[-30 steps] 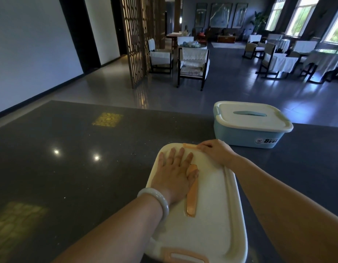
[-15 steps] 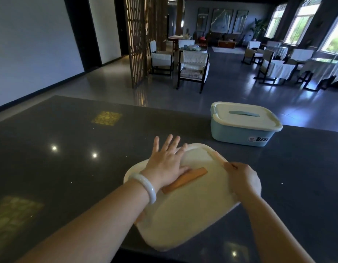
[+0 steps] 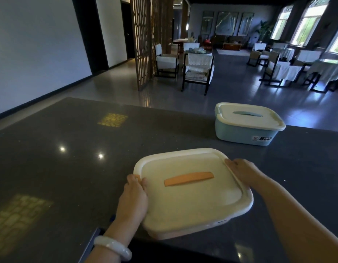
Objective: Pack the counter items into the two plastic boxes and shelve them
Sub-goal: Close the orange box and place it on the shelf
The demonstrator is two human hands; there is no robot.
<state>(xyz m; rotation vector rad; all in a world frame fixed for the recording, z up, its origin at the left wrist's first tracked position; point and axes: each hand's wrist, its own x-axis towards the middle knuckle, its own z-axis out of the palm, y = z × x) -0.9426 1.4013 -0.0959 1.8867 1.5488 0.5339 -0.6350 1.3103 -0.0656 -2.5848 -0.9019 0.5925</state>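
Observation:
A cream plastic box with an orange lid handle sits at the near edge of the dark counter, its lid on. My left hand grips the box's left end, thumb over the lid rim. My right hand grips the right end near the far corner. A light blue box with a cream lid and a "Bear" label stands closed farther back on the right, away from both hands.
The counter's near edge runs just below the cream box. Beyond the counter lies a hall floor with a wooden lattice screen, chairs and cloth-covered tables.
The cream box has been turned from lengthwise to crosswise. My left hand left the lid top and took the left end; my right hand shifted to the right end.

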